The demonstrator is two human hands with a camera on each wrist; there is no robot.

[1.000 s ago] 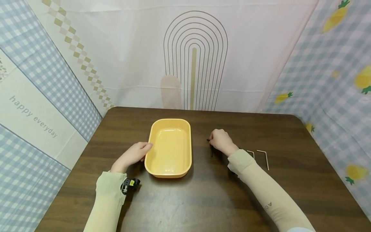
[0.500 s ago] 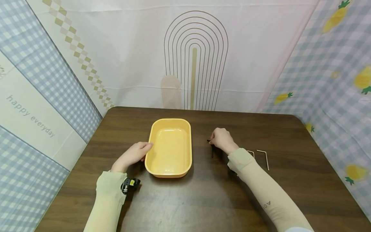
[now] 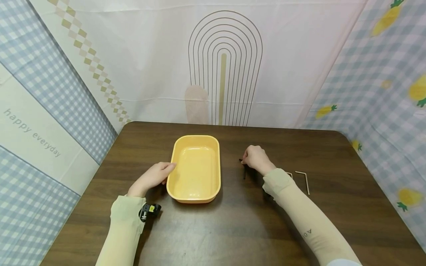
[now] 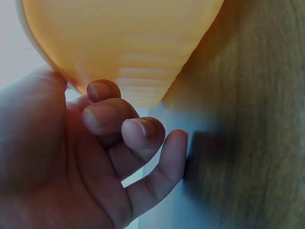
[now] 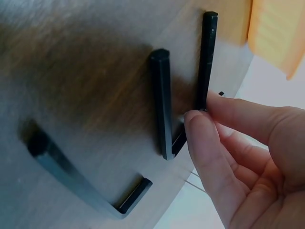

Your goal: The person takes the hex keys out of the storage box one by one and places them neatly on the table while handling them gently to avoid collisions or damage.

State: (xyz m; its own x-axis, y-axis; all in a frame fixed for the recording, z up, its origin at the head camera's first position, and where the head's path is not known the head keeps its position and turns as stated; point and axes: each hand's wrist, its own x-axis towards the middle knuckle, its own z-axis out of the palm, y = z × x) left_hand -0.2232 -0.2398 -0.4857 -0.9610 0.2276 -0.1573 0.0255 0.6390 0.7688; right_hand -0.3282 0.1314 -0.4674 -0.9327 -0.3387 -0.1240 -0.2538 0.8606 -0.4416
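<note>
At the left long side of a yellow rectangular tray [image 3: 194, 173], my left hand [image 3: 154, 177] holds the rim, thumb on top. In the left wrist view, curled fingers [image 4: 107, 117] lie against the tray's outer wall [image 4: 143, 43]. To the tray's right, the thumb and index finger of my right hand [image 3: 256, 159] pinch a black L-shaped hex key [image 5: 208, 47] by its bend. Its long arm points toward me in the head view. Beside it in the right wrist view is a second hex key [image 5: 161, 95], partly behind the thumb, with a third hex key [image 5: 71, 171] farther off.
On the brown wooden table [image 3: 206, 236], right of the right wrist, lies a light metallic hex key [image 3: 306, 181]. Another hex key [image 3: 290, 174] is mostly covered by the sleeve. Fabric backdrops [image 3: 153, 62] rise along the table's back and sides.
My right hand has shifted slightly to the right, and the pinched hex key has moved a little with it. The left hand and tray look unchanged.
</note>
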